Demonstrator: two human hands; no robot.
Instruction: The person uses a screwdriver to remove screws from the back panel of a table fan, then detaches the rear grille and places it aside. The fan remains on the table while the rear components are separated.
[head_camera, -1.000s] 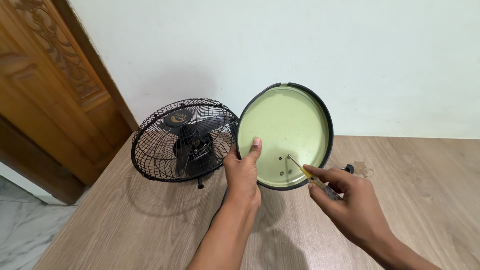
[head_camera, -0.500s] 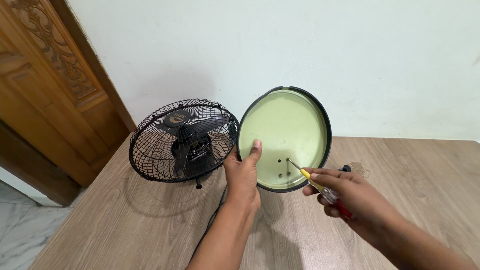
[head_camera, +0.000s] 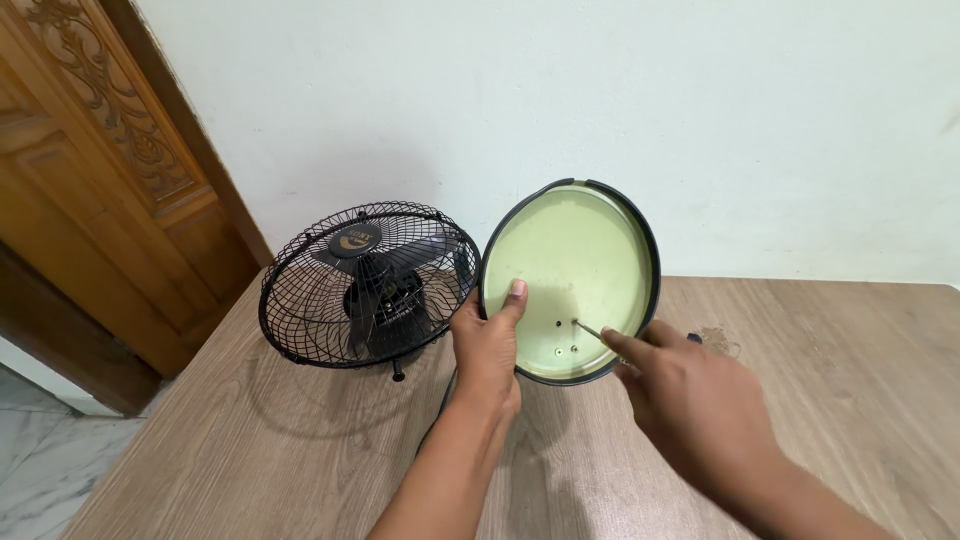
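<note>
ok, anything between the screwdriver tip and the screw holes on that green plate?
Nothing visible. The right hand holds the screwdriver with its tip at the upper screw hole of the round green plate, which the left hand grips by the rim. The fan sits off to the side.

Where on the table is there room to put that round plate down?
The table is bare on the right, past the right hand. It is also bare in front, below the fan. The back is crowded: fan, round plate and left hand sit close together.
</note>
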